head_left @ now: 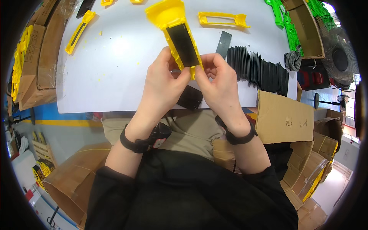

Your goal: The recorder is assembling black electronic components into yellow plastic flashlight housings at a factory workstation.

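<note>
Both my hands hold a yellow plastic part (pixel 167 14) with a flared far end, tilted up over the white table. A black rectangular plate (pixel 183 43) lies in the part's long opening. My left hand (pixel 164 74) grips the part's left edge, its thumb at the near end of the plate. Opposite it, my right hand (pixel 217 74) pinches the right side, thumb also at the near end. Below my hands a loose black plate (pixel 190 97) lies at the table's near edge. A long row of black plates (pixel 253 67) stands just right of my right hand.
The white table (pixel 103 76) bears an open yellow frame (pixel 224 19), another yellow part (pixel 79 32), a flat grey strip (pixel 224 44) and green plastic parts (pixel 289 28). Cardboard boxes (pixel 42 69) flank it on the left; a cardboard flap (pixel 285 117) rises at the right front. A fan (pixel 340 57) stands right.
</note>
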`<state>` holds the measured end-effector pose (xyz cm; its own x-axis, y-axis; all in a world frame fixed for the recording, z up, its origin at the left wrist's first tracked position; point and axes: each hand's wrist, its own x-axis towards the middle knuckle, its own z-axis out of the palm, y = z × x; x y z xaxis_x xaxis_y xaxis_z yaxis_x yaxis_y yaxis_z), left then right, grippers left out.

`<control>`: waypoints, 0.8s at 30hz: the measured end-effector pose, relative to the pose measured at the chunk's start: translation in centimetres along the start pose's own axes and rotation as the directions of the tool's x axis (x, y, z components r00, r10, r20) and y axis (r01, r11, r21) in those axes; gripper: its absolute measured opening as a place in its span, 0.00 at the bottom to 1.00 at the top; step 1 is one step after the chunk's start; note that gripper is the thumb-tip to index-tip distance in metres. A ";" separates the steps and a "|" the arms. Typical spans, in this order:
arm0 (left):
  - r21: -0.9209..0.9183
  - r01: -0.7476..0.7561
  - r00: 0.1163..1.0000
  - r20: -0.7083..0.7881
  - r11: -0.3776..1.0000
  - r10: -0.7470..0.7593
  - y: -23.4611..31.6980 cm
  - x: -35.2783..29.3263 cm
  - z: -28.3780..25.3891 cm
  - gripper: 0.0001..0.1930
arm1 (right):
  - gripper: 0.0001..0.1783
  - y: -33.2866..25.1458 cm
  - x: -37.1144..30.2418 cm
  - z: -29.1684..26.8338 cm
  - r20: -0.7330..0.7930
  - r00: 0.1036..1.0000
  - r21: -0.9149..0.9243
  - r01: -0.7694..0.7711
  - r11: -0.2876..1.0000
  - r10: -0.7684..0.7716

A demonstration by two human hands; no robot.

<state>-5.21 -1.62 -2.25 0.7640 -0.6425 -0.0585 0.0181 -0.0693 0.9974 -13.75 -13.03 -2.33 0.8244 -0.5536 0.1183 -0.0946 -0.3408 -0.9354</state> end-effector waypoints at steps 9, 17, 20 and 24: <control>-0.220 0.094 0.976 0.215 0.971 -0.045 0.0 0.6 -2.0 0.20 | 0.12 0.4 0.0 -0.8 0.221 0.969 0.286 -0.172 0.943 0.110; 0.206 -0.195 0.949 0.286 0.959 0.132 0.6 0.0 -2.6 0.23 | 0.22 -1.0 -0.1 -1.1 0.541 0.836 0.634 -0.478 0.608 0.094; 0.298 -0.220 0.971 0.161 0.929 0.178 1.3 0.4 -2.8 0.18 | 0.21 -0.5 0.2 -2.0 0.555 0.823 0.569 -0.480 0.667 0.119; -0.365 0.275 0.935 0.317 0.889 -0.159 2.2 -0.2 -3.4 0.19 | 0.16 -0.5 0.1 -1.8 0.468 0.872 0.640 -0.446 0.625 0.143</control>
<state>-3.17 0.98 0.07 0.5069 -0.8317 -0.2266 0.4618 0.0400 0.8861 -14.63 -14.27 -1.26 0.9664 -0.1765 -0.1869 -0.0695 0.5206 -0.8510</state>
